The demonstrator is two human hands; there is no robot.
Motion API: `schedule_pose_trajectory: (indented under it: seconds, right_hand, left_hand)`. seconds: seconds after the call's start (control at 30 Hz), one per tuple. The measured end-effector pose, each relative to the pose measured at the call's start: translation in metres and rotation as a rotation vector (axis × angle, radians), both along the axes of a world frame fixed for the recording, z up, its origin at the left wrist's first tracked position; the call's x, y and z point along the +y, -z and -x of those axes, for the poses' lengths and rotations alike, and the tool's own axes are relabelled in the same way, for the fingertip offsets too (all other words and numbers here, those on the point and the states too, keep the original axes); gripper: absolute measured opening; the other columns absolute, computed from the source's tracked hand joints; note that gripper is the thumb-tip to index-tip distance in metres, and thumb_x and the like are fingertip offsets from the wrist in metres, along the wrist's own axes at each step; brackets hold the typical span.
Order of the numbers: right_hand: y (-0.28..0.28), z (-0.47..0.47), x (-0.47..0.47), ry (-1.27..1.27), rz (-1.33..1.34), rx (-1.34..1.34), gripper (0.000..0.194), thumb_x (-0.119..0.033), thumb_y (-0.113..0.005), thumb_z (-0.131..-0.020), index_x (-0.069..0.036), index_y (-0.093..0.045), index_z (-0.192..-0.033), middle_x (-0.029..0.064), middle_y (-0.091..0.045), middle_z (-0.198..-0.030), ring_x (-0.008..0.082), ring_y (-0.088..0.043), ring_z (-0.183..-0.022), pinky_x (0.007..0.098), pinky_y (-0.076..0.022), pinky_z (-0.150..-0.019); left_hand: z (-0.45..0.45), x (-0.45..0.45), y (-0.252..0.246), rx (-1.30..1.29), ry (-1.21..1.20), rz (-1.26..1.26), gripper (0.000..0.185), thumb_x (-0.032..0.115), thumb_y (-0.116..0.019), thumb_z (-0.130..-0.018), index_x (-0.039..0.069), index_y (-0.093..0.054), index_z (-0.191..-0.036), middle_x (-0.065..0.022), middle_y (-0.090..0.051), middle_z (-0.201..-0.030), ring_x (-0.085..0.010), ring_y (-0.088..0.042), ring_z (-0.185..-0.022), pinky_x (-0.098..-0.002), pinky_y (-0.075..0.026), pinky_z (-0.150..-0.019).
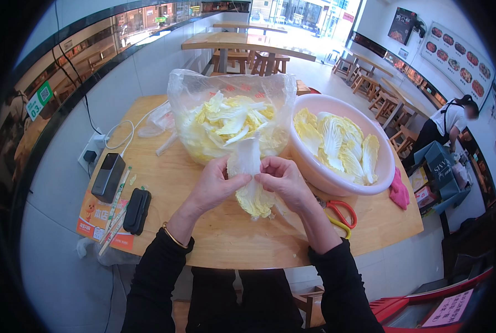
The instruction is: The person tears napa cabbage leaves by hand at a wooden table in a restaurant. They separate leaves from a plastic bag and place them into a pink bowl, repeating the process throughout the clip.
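Observation:
Between my two hands is one napa cabbage leaf (250, 160), its white rib upright and its yellow frilly end hanging towards me. My left hand (219, 183) pinches the leaf's left side, thumb across the rib. My right hand (283, 179) grips the right edge between thumb and fingers. Just beyond them stands a clear plastic bag (185, 120) full of torn yellow and white cabbage pieces (231, 116). To its right, a pale pink plastic basin (387, 166) holds larger whole leaves (341, 141).
Scissors with red and yellow handles (343, 214) lie by my right forearm. A pink cloth (399, 191) is beside the basin. On the wooden table's left are a power bank (108, 177), a black case (137, 211) and wrapped chopsticks (114, 222). A person (445, 125) bends over at the far right.

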State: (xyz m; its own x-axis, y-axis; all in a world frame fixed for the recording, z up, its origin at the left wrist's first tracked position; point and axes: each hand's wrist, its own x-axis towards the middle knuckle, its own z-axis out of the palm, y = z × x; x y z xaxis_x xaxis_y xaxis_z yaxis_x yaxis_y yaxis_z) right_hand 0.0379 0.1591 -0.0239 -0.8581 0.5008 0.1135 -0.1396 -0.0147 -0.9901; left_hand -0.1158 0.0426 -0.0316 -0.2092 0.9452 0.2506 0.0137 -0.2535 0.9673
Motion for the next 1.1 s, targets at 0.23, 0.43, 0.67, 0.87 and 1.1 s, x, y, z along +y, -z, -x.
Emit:
schedule_pose_trajectory:
  seconds: [0.23, 0.43, 0.67, 0.87, 1.1]
  right_hand:
    - [0.003, 0.002, -0.001, 0.003, 0.01, 0.021, 0.004, -0.005, -0.064, -0.083, -0.003, -0.062, -0.085, -0.0027, -0.061, -0.079, 0.0034, -0.053, -0.068, 0.0189, -0.0405, -0.059]
    - [0.0, 0.001, -0.003, 0.017, 0.097, 0.044, 0.004, -0.007, -0.064, -0.083, -0.004, -0.062, -0.085, -0.003, -0.058, -0.072, 0.004, -0.049, -0.059, 0.0191, -0.0377, -0.054]
    - [-0.001, 0.0, 0.0, -0.037, 0.03, -0.043, 0.006, -0.007, -0.066, -0.081, -0.006, -0.061, -0.083, -0.0051, -0.059, -0.077, 0.0014, -0.05, -0.065, 0.0168, -0.0369, -0.056]
    - [0.006, 0.002, 0.003, -0.021, -0.058, -0.056, 0.005, -0.005, -0.065, -0.081, -0.006, -0.061, -0.085, -0.0056, -0.06, -0.083, 0.0015, -0.054, -0.076, 0.018, -0.0411, -0.067]
    - [0.003, 0.0, 0.002, -0.025, 0.046, 0.031, 0.004, -0.005, -0.064, -0.082, -0.004, -0.062, -0.085, -0.0031, -0.062, -0.083, 0.0035, -0.056, -0.078, 0.0191, -0.0424, -0.068]
  left_hand:
    - [-0.002, 0.001, 0.0, 0.044, -0.034, -0.021, 0.028, 0.009, -0.063, -0.083, -0.002, -0.057, -0.108, -0.0027, -0.063, -0.096, -0.0072, -0.059, -0.085, -0.0244, -0.049, -0.074]
    - [-0.003, -0.001, -0.001, -0.031, -0.046, -0.032, 0.028, 0.008, -0.064, -0.083, -0.002, -0.057, -0.108, -0.0041, -0.064, -0.098, -0.0082, -0.06, -0.087, -0.0249, -0.05, -0.075]
    - [-0.003, -0.002, -0.002, 0.005, -0.051, -0.046, 0.028, 0.009, -0.065, -0.082, -0.001, -0.058, -0.108, -0.003, -0.064, -0.097, -0.0071, -0.06, -0.085, -0.0238, -0.05, -0.073]
    - [-0.001, -0.002, -0.002, 0.105, -0.012, 0.032, 0.022, 0.008, -0.066, -0.082, 0.0, -0.063, -0.102, -0.0006, -0.064, -0.093, -0.006, -0.059, -0.083, -0.0224, -0.048, -0.071]
    - [-0.008, -0.005, -0.01, -0.007, -0.032, -0.036, 0.022, 0.008, -0.065, -0.082, 0.0, -0.064, -0.103, -0.0012, -0.066, -0.093, -0.006, -0.06, -0.083, -0.0229, -0.049, -0.072]
